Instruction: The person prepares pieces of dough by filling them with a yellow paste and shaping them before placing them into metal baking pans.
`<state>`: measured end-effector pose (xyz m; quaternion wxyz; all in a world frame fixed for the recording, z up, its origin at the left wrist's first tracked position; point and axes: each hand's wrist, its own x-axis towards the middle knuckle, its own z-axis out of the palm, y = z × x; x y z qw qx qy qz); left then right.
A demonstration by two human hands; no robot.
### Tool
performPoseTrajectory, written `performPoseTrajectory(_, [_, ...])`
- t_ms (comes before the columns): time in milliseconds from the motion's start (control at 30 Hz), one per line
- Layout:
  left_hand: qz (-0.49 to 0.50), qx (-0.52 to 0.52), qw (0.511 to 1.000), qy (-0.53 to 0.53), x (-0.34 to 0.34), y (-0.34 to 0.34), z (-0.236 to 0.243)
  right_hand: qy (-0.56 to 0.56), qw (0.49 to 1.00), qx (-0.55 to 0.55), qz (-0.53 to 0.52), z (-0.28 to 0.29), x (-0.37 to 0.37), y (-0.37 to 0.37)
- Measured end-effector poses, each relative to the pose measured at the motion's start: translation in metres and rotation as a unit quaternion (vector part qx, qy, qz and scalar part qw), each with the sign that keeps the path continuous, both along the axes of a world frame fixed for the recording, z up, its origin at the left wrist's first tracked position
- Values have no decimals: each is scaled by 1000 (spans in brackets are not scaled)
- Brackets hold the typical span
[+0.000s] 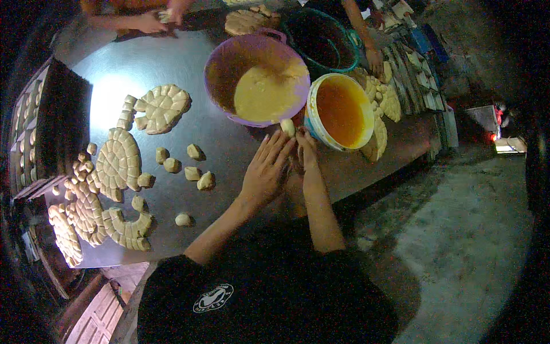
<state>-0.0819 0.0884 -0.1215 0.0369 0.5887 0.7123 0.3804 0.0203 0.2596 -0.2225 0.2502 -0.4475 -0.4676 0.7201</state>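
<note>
A small pale piece of dough (287, 127) shows at the fingertips of both my hands, just in front of the purple basin (217, 80). My left hand (268, 163) is stretched out flat, its fingers long and close to the dough. Beside it, my right hand (308, 153) curls its fingers round the dough's near side; part of its grip is hidden. Yellow creamy filling (266, 94) lies in the basin. Right of the basin stands a white bucket (314, 117) with an orange mixture inside. Several loose dough pieces (171, 165) are scattered left of my hands.
Cut rounds of dough (118, 160) cover the table's left side, beside a rack of trays (48, 126). A green-rimmed tub (354, 51) stands behind the bucket. Across the table are another person's hands (152, 22); another hand (375, 60) reaches in at the back right, near more dough.
</note>
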Motion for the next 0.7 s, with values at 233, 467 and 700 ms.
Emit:
performPoseTrajectory(233, [26,-2,996,85,-3,52,-31,126,990,-37,-45,-89,12,34])
performPoseTrajectory(467, [27,-31,999,-34,21,23,-37,67,992,55,-87,-31,4,-33])
performPoseTrajectory(700, [107,130,879,-445,58,-29,47,123,956,258,70,133,42,-88])
